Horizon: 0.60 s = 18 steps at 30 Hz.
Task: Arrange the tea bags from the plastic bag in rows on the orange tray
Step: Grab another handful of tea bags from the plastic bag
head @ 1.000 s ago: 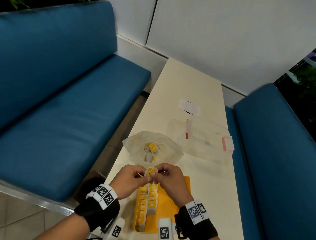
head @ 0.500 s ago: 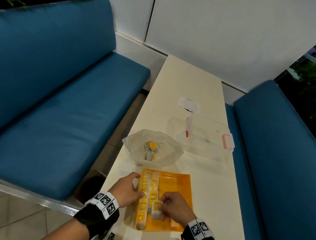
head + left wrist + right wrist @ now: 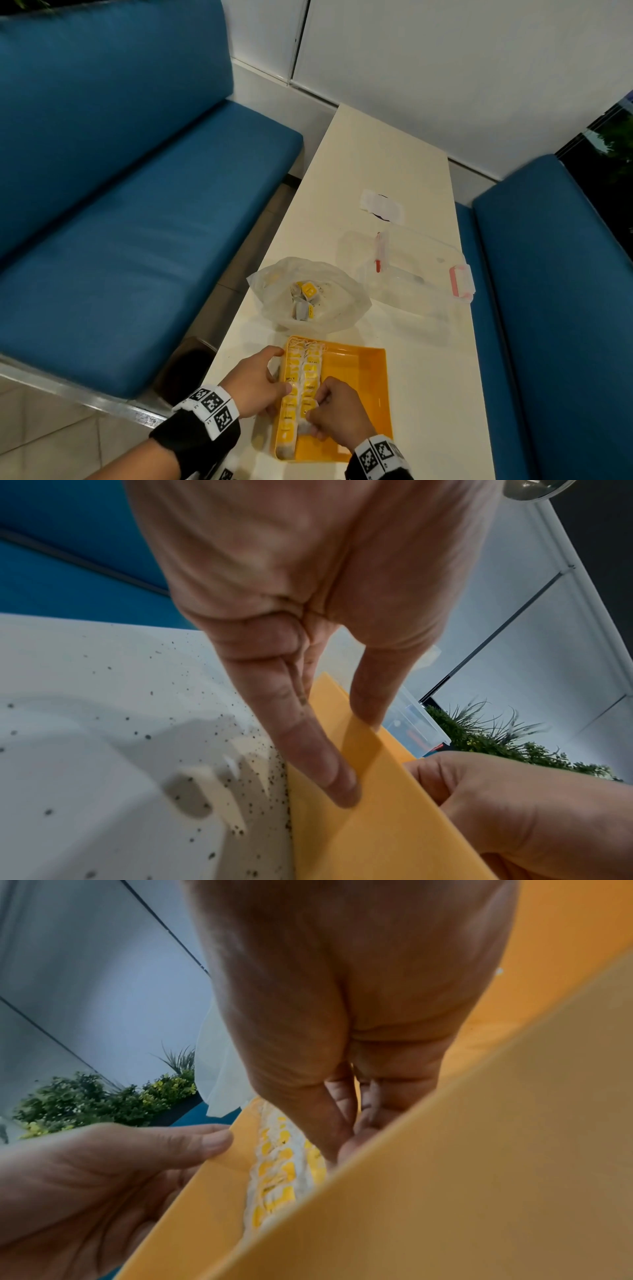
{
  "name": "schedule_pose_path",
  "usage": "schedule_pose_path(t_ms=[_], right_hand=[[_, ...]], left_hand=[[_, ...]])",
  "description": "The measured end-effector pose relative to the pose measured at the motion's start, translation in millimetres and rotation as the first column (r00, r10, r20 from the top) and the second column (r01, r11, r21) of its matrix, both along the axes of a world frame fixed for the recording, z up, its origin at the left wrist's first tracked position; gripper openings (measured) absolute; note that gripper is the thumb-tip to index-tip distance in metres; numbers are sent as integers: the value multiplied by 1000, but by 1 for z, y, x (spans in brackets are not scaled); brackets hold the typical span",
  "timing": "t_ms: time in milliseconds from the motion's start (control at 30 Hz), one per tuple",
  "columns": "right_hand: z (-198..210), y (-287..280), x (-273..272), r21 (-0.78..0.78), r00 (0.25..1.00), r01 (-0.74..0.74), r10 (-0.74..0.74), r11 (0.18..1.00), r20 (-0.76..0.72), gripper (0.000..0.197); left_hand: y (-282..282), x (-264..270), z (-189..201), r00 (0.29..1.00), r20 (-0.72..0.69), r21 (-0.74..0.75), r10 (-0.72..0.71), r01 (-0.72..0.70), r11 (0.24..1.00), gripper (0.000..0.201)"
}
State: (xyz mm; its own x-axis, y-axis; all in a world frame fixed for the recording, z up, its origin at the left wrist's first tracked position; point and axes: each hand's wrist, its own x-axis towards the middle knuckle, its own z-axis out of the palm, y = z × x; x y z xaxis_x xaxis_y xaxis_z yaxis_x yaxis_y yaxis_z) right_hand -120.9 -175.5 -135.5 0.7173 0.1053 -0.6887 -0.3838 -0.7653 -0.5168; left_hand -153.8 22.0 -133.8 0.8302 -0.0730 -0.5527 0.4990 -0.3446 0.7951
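Observation:
The orange tray (image 3: pixel 356 394) lies on the near end of the table and holds two rows of yellow-and-white tea bags (image 3: pixel 296 380) along its left side. My left hand (image 3: pixel 272 371) grips the tray's left wall (image 3: pixel 359 831), fingers outside and thumb (image 3: pixel 209 1144) on the rim. My right hand (image 3: pixel 313 409) is inside the tray, its curled fingers pinching a tea bag (image 3: pixel 305 426) at the near end of the second row (image 3: pixel 284 1172). Behind the tray sits the open plastic bag (image 3: pixel 335 308) with several more tea bags (image 3: pixel 306 291).
A clear plastic box (image 3: pixel 411 274) with a pink latch (image 3: pixel 459 284) stands right of the bag. A white sticker (image 3: pixel 382 205) lies farther back. Blue sofas (image 3: pixel 120 240) flank the narrow table (image 3: pixel 387 154). The tray's right half is bare.
Both hands dropped from above the tray's far end. My right hand carried the tea bag down to the near end of the second row, and my left hand took hold of the tray's left wall.

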Motion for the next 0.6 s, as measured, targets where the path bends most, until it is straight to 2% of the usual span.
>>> schedule_pose_path(t_ms=[167,267,333,467,533,600], right_hand=[[3,3,1,-26,999,-26,27,999,37,30],[18,0,7,-34,998,-52,53,998,28,34],[36,-5,20,-25,997,-26,28,999,79,36],[87,-7,49,146,950,113,-149,983,275,39],[106,-3,60,224,912,145,-218,964,347,44],[112,6,68,275,887,159,-259,948,382,44]], left_hand=[[1,1,-5,1000,-7,17,-12,12,1000,61],[6,3,-1,1000,-8,83,-12,12,996,44],[13,8,6,993,84,161,85,-97,982,31],[32,30,21,898,306,229,315,-391,891,32],[39,43,23,884,296,203,362,-428,881,41],[41,55,20,903,250,189,349,-399,897,43]])
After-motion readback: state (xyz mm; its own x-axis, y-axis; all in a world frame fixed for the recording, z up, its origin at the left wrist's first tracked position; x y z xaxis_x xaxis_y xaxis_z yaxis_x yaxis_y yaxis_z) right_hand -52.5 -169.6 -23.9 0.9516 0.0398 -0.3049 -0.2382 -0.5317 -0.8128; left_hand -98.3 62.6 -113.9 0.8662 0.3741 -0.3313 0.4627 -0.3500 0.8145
